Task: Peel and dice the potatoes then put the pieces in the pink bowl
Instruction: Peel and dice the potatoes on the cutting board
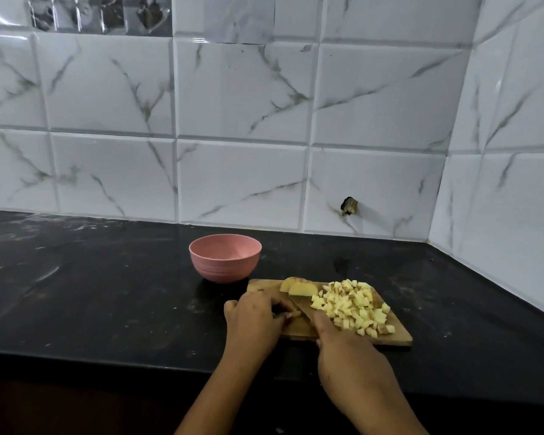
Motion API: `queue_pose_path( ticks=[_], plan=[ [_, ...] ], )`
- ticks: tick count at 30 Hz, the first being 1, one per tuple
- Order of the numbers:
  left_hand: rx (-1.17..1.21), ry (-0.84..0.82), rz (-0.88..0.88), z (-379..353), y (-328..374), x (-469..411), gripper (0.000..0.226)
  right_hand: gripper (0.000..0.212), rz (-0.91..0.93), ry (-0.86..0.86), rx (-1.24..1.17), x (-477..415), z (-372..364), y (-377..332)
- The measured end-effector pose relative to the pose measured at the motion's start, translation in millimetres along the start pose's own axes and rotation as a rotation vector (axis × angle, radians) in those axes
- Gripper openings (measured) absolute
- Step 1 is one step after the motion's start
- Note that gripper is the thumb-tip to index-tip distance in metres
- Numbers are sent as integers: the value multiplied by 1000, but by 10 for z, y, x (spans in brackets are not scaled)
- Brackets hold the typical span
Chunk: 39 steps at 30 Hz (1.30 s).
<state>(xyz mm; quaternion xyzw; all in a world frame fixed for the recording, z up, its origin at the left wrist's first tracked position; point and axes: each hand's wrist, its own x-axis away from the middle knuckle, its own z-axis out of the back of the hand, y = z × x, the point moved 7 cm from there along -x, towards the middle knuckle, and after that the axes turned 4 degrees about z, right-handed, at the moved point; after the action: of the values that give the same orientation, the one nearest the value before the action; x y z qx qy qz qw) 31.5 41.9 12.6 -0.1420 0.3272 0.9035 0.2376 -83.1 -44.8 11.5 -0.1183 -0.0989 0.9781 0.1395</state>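
A wooden cutting board lies on the black counter. Its right half carries a heap of diced potato. Two larger potato chunks sit at its far left edge. My right hand grips a knife whose blade points away over the board. My left hand curls over a small potato piece just left of the blade; most of that piece is hidden under my fingers. The pink bowl stands beyond the board's left corner and looks empty.
The black counter stretches left of the board and meets white marble-patterned tiled walls behind and on the right. A dark hole shows in a tile low on the back wall.
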Motion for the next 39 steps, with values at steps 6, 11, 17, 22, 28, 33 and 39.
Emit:
queue_pose_path(
  ticks=[6,11,17,22,28,33,39],
  plan=[
    [-23,9,14,27,-4,16,11,56,-19,-33,103,-104,48,-22],
    [-34,15,-2,15,-8,24,12,37,14,46,50,25,64,-51],
    [-59,50,-14,20,-12,67,14,51,-8,-46,74,-74,-9,-117],
    [-58,81,-23,43,-31,71,13,44,10,20,64,9,93,-90],
    [-37,84,-8,21,-59,51,12,45,16,-62,51,-10,-6,-193],
    [79,102,-3,35,-90,85,6,39,31,52,30,27,84,-153],
    [106,142,-15,34,-94,82,23,45,17,-133,10,48,-34,-224]
  ],
)
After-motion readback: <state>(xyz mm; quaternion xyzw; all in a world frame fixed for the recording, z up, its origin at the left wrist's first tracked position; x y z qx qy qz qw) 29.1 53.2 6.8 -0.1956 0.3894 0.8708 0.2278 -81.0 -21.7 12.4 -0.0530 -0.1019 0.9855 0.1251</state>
